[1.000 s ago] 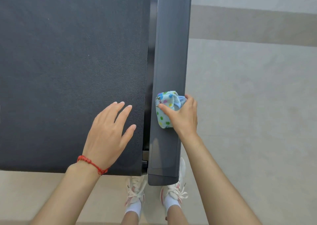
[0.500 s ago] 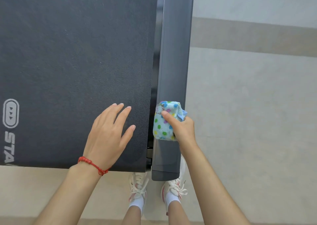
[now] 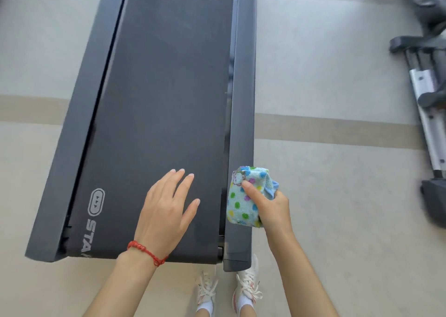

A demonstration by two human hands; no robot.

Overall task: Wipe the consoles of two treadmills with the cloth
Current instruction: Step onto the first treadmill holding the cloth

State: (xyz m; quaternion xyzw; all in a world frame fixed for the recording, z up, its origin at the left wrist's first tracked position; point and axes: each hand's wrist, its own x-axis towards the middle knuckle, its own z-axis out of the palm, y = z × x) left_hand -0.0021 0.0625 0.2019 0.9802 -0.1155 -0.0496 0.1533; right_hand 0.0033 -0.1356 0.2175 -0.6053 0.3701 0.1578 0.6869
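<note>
Right, my right hand (image 3: 272, 208) grips the folded cloth (image 3: 246, 196) on the treadmill (image 3: 154, 99) side rail, near its rear end; my left hand (image 3: 166, 210) lies flat and relaxed on the belt. No console in view, so next I likely head forward.

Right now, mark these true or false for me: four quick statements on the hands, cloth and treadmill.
1. The right hand holds the dotted cloth. True.
2. The cloth sits over the treadmill's left side rail. False: it is over the right side rail.
3. The left hand lies with straight fingers over the belt. True.
4. The left hand grips a spray bottle. False: it holds nothing.
</note>
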